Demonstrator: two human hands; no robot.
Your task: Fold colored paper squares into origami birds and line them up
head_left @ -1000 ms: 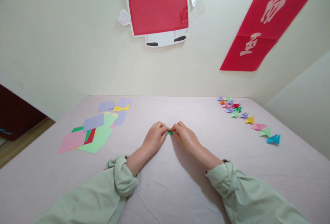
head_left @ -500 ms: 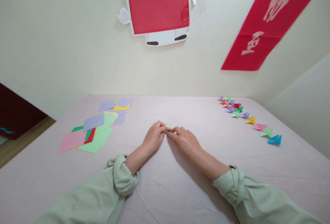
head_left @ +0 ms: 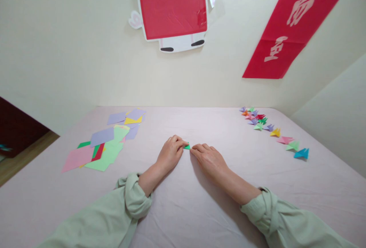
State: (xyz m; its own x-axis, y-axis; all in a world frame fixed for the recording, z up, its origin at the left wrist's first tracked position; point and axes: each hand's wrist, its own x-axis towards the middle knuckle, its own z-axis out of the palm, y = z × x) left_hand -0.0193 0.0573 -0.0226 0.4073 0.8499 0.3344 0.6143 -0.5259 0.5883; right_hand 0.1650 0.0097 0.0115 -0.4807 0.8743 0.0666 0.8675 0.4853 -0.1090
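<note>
A small piece of folded green paper (head_left: 187, 147) lies at the middle of the table, between my hands. My left hand (head_left: 172, 151) is closed on its left side, the fingers covering part of it. At the paper's lower right corner, my right hand (head_left: 210, 159) has thumb and fingertips pressed together on the tip. Most of the paper's folds are hidden or too small to make out.
On the left lie loose paper sheets in lilac (head_left: 102, 136), pink (head_left: 77, 159) and light green (head_left: 107, 156), overlapping. A row of folded paper figures runs along the right, with a blue figure (head_left: 302, 154) nearest. Behind the table (head_left: 177, 210) rises a pale wall (head_left: 183, 80).
My right hand has shifted slightly right, from the paper's middle to its right corner, so more green shows. My left hand stays on the paper. The view has shifted a little.
</note>
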